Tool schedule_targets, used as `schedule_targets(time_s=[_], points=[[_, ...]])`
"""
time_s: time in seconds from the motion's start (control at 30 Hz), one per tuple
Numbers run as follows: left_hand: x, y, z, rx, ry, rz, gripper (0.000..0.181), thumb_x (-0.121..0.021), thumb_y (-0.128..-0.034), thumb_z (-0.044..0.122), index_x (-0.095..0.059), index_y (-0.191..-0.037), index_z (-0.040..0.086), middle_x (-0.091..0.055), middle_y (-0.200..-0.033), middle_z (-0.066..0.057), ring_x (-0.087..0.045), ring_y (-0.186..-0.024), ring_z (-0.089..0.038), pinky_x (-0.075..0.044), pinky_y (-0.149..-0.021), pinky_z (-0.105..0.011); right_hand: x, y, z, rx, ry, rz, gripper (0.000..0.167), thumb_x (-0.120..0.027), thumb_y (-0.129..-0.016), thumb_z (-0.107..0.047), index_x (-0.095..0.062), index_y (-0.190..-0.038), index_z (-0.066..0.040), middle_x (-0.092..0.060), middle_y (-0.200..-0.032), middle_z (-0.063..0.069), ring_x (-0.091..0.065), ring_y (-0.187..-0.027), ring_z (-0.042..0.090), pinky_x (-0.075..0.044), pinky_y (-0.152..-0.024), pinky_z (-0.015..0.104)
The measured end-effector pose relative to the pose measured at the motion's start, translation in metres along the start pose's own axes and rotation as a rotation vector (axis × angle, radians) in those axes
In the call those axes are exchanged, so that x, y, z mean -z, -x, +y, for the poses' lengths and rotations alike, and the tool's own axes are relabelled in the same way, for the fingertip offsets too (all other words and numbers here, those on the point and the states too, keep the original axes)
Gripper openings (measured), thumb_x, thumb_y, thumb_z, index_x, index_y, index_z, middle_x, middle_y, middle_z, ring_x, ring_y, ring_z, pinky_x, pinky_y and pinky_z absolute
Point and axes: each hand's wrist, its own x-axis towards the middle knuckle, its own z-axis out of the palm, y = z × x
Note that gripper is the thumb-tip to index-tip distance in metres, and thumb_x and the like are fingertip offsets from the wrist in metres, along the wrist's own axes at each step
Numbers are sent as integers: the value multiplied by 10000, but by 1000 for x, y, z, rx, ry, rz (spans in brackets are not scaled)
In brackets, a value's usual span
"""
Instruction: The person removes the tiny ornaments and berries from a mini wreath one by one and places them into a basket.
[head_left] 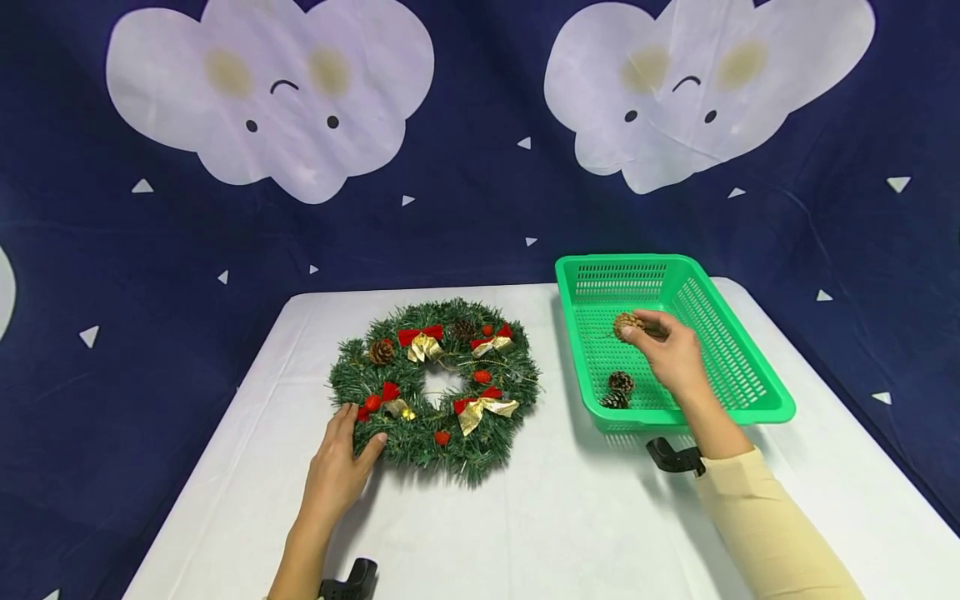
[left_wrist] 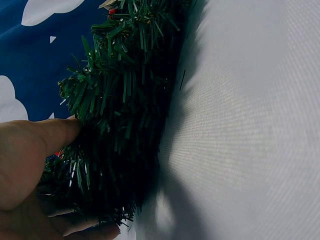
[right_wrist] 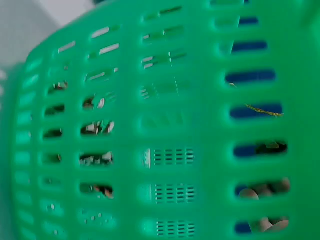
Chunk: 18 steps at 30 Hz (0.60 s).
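In the head view, a green Christmas wreath (head_left: pixel 408 325) with bows, red berries and pine cones lies on the table. My left hand (head_left: pixel 335 467) holds its lower left edge between thumb and fingers. The left wrist view has the thumb and fingers around the wreath (left_wrist: pixel 125 100), some fingertips buried in needles. Over the green basket (head_left: pixel 573 350), my right hand (head_left: pixel 675 354) pinches a brown pine cone (head_left: pixel 625 326). Thin gold wire (right_wrist: pixel 265 111) shows through the basket slots in the right wrist view, where the basket wall hides most of that hand.
Inside the basket, near its front, lie a brown pine cone (head_left: pixel 621 382) and a darker pine cone (head_left: pixel 615 400). The white-covered table (head_left: pixel 570 517) ends at a dark blue backdrop (head_left: pixel 480 225) with printed clouds.
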Motion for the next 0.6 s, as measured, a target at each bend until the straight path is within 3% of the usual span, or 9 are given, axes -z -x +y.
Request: schedule_targets(time_s=[0.2, 0.37, 0.6], points=[[0, 0, 0, -2, -1, 1, 720, -524, -954, 381, -230, -1485, -6, -187, -1557, -208, -284, -1370, -462, -303, -1074, -612, 7, -3, 7, -10, 28, -33, 595, -579, -903, -464, -511, -1346, -73, -587, -1265, 194, -569, -1152, 345, -491, -837, 357], [0, 0, 0, -2, -2, 0, 718, -525, -953, 373, -230, -1484, -9, -187, -1556, -211, -282, -1373, -459, -307, -1069, -616, 12, -3, 12, -26, 39, -66, 605, -579, -905, -459, -498, -1357, -66, -574, -1283, 205, -551, -1171, 349, -480, -833, 314], [0, 1, 1, 4, 0, -3, 717, -524, -954, 375, -227, -1488, -1, -186, -1557, -208, -280, -1374, -460, -304, -1072, -613, 16, -4, 17, -23, 63, -84, 619, -577, -903, -469, -501, -1348, -45, -580, -1257, 241, -553, -1154, 397, -466, -901, 510]])
